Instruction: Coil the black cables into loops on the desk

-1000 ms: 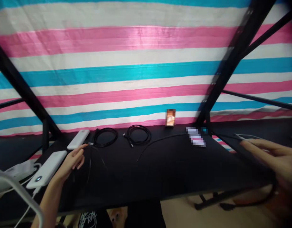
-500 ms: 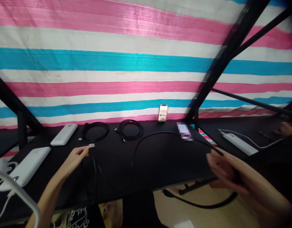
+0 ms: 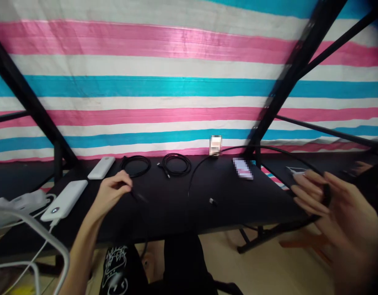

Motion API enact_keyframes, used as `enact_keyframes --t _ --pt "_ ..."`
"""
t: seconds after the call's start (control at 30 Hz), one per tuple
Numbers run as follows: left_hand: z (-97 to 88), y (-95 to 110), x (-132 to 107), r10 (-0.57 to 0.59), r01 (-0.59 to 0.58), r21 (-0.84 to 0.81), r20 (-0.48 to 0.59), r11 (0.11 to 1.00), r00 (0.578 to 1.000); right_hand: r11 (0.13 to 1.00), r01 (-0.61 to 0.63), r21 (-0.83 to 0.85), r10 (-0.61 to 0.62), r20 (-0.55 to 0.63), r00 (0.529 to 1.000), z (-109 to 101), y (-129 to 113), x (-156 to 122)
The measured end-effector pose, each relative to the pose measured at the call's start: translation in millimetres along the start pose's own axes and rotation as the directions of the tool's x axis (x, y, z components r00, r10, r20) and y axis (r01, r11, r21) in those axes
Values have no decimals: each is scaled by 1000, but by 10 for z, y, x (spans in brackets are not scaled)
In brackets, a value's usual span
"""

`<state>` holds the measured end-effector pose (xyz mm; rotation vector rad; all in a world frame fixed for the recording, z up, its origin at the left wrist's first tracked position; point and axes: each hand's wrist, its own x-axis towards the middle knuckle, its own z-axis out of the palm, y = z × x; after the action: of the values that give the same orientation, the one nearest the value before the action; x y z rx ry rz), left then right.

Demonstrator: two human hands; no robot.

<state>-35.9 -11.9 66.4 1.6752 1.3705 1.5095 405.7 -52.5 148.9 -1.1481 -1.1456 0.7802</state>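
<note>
My left hand is closed in a pinch on a thin black cable, over the left part of the black table. The black cable rises in a wide arc across the table to my right hand. That hand is blurred, with its fingers curled around the cable at the right. A plug with a pale metal tip shows over the table's middle. Behind my left hand lie two coiled black cables, the left coil and the right coil.
Two white power banks, the rear one and the front one, lie at left; a white cable runs from the front one. A grey metal tube frame stands nearest left. A blurred-out phone-like object lies right. Black posts slant upward.
My right hand has moved up and right, lifting the cable arc higher. My left hand has moved slightly right and up. The plug hanging past the front edge now shows over the table.
</note>
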Motion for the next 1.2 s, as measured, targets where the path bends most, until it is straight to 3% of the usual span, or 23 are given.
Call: enact_keyframes --t 0.07,0.13,0.27,0.37,0.43,0.57,0.63,0.73,0.87,0.93,1.0,1.07,1.2 --pt "161 285 -7 78 -86 80 94 993 992 993 -53 110 41 109 993 279 -91 -9" --pt "340 538 -25 193 -214 129 156 968 969 995 8 97 -26 195 980 574 -128 -44" --pt "640 841 -73 361 -374 183 105 909 927 963 266 -43 -220 447 867 1156 -32 -195" --pt "701 925 -116 430 -424 206 21 882 903 962 261 -76 -167 594 787 1473 106 -269" --pt "648 943 -163 463 -442 231 -44 867 885 974 212 -76 -119 625 772 1591 165 -271" --pt "464 863 -281 537 -431 402 -203 808 818 986 146 79 -164 586 793 1660 132 -292" --pt "406 768 -330 450 -362 343 -228 867 863 971 69 228 -194 588 785 1667 79 -350" --pt "364 635 -389 183 -178 40 -261 983 948 939 0 343 -223 612 759 1672 34 -404" --pt "286 574 -452 3 -36 -116 -279 993 960 891 118 439 -302 379 874 1586 83 -230" --pt "253 592 -464 -49 9 -148 -267 989 962 924 167 345 -294 357 886 1517 125 -114" --pt "257 638 -452 -75 32 -157 -274 987 959 969 215 121 -247 446 860 1481 149 -68" --pt "299 710 -414 -61 27 -127 -273 991 960 960 272 -65 -206 494 845 1496 141 -114" --pt "401 851 -311 49 -54 -15 -244 998 968 937 336 -96 -254 473 844 1569 36 -290"
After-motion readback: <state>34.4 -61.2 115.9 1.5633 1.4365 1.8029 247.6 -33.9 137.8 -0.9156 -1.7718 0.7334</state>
